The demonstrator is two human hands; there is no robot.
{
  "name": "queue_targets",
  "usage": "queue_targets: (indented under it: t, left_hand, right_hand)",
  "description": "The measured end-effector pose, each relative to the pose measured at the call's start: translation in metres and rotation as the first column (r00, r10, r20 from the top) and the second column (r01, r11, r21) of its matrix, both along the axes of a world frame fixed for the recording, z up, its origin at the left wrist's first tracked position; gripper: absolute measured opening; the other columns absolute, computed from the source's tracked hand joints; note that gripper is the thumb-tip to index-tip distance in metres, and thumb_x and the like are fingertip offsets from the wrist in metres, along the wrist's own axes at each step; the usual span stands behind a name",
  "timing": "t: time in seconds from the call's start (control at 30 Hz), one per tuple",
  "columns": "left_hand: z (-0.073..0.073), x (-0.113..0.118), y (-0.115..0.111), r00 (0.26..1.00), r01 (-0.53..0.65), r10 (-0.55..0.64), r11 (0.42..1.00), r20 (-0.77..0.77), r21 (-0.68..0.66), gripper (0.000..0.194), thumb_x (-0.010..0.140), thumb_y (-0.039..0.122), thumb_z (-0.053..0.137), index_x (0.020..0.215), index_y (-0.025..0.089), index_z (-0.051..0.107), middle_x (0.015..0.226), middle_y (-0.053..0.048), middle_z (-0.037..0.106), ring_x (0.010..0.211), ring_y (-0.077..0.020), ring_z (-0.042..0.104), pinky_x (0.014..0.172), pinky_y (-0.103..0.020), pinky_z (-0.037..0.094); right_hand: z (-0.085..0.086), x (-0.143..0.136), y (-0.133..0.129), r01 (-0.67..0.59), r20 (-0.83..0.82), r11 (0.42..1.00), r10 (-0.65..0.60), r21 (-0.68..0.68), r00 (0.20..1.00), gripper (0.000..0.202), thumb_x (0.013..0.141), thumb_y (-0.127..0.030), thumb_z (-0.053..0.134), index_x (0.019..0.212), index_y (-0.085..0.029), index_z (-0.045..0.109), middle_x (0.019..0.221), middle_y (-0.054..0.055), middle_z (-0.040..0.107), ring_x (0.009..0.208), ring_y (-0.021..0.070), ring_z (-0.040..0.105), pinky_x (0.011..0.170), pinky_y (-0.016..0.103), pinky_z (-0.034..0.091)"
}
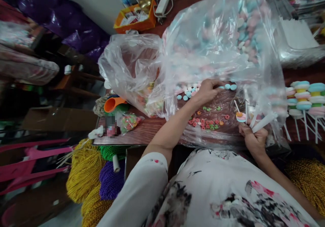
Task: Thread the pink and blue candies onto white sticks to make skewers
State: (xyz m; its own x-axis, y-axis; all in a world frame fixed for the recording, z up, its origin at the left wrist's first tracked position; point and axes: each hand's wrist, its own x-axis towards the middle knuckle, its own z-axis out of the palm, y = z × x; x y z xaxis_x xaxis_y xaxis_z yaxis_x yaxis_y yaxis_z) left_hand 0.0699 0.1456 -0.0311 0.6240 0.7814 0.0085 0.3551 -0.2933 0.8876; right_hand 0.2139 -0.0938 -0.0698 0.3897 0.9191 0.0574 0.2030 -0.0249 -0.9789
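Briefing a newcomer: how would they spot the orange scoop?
Find the wooden table's near left corner. Just behind the small clear bag of coloured rings there sits the orange scoop. Its round cup and handle set it apart from the larger, boxy orange tray farther back.

Leans at near right as 1 small orange, white and pink stack (240,116) on a white stick (236,105), with pale-blue discs (227,87) lying farther left.

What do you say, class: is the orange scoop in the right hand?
No, the right hand holds white sticks, while the orange scoop lies untouched.
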Motion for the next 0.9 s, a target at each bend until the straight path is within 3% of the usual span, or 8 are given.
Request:
queue_targets:
  t: [0.07,0.17,0.43,0.57,0.63,0.7,0.8,0.9]
  left_hand:
    - [0.003,0.022,0.002,0.999,0.047,-0.043,0.991,0.033,-0.129,0.022,0.085,0.023,0.064,0.1,0.012,0.076,0.076,-0.003,0.069,0.059,-0.0116,0.062,0.071,-0.031,0.054]
    - [0.002,0.049,0.01,0.986,0.115,-0.131,0.982,-0.1,-0.152,0.018,0.083,0.017,0.063,0.091,0.009,0.076,0.066,-0.003,0.066,0.057,-0.0126,0.062,0.072,-0.032,0.054]
    - [-0.01,0.063,0.005,0.935,0.312,-0.262,0.927,-0.239,0.207,0.021,0.081,0.009,0.059,0.089,0.016,0.078,0.091,-0.009,0.075,0.09,-0.0226,0.066,0.089,-0.036,0.05]
    - [0.0,0.056,-0.013,0.977,0.183,-0.153,0.959,-0.148,0.216,0.017,0.083,0.015,0.065,0.093,0.018,0.078,0.099,-0.01,0.075,0.1,-0.0241,0.066,0.096,-0.038,0.049]
    - [0.008,0.043,-0.025,0.997,0.045,-0.051,0.994,0.061,0.1,0.019,0.083,0.023,0.071,0.1,0.018,0.077,0.1,-0.008,0.076,0.098,-0.0215,0.067,0.095,-0.036,0.051]
    - [0.017,0.023,-0.04,0.957,-0.047,0.082,0.991,0.279,-0.128,0.031,0.082,0.035,0.076,0.109,0.019,0.074,0.097,-0.005,0.076,0.09,-0.0175,0.069,0.087,-0.031,0.055]
    - [0.029,-0.01,-0.071,0.845,-0.078,0.301,0.887,0.442,-0.455,0.047,0.075,0.047,0.084,0.111,0.02,0.072,0.093,-0.002,0.075,0.082,-0.0144,0.071,0.079,-0.029,0.057]
    - [0.035,-0.031,-0.1,0.744,-0.132,0.482,0.785,0.463,-0.605,0.052,0.067,0.047,0.09,0.108,0.02,0.071,0.093,-0.001,0.074,0.087,-0.0158,0.073,0.082,-0.031,0.059]
  right_hand:
    - [0.001,-0.002,0.0,0.025,-0.031,1.0,-0.025,-0.005,0.999,0.036,0.096,-0.041,0.061,0.068,-0.019,0.055,0.062,-0.003,0.048,0.057,0.0106,0.043,0.051,0.024,0.035]
    - [0.001,-0.003,0.0,0.045,-0.083,0.999,-0.044,0.009,0.996,0.032,0.094,-0.038,0.064,0.071,-0.018,0.059,0.063,-0.003,0.049,0.057,0.01,0.044,0.052,0.024,0.035]
    - [-0.003,-0.005,0.0,0.058,-0.129,0.998,-0.059,-0.005,0.99,0.026,0.094,-0.041,0.064,0.081,-0.019,0.063,0.062,-0.003,0.049,0.056,0.0109,0.045,0.051,0.025,0.034]
    - [0.0,-0.004,0.0,0.1,-0.15,0.995,-0.096,0.022,0.984,0.021,0.094,-0.038,0.064,0.084,-0.02,0.064,0.061,-0.004,0.048,0.054,0.0109,0.044,0.051,0.026,0.035]
    - [0.003,-0.002,0.0,0.125,-0.121,0.991,-0.12,0.038,0.985,0.021,0.095,-0.038,0.063,0.083,-0.02,0.064,0.06,-0.004,0.049,0.052,0.0112,0.045,0.051,0.026,0.036]
    - [0.009,0.001,-0.001,0.097,-0.028,0.993,-0.095,0.065,0.995,0.024,0.095,-0.036,0.063,0.076,-0.02,0.063,0.059,-0.003,0.05,0.052,0.0116,0.045,0.051,0.027,0.037]
    - [0.02,0.003,-0.001,-0.019,0.166,0.994,0.0,0.11,0.986,0.028,0.093,-0.029,0.066,0.066,-0.02,0.061,0.058,-0.001,0.055,0.052,0.0127,0.049,0.052,0.028,0.038]
    - [0.031,-0.001,-0.001,-0.12,0.305,0.98,0.066,0.161,0.95,0.023,0.091,-0.023,0.066,0.068,-0.021,0.062,0.057,-0.001,0.058,0.049,0.0131,0.051,0.051,0.028,0.039]
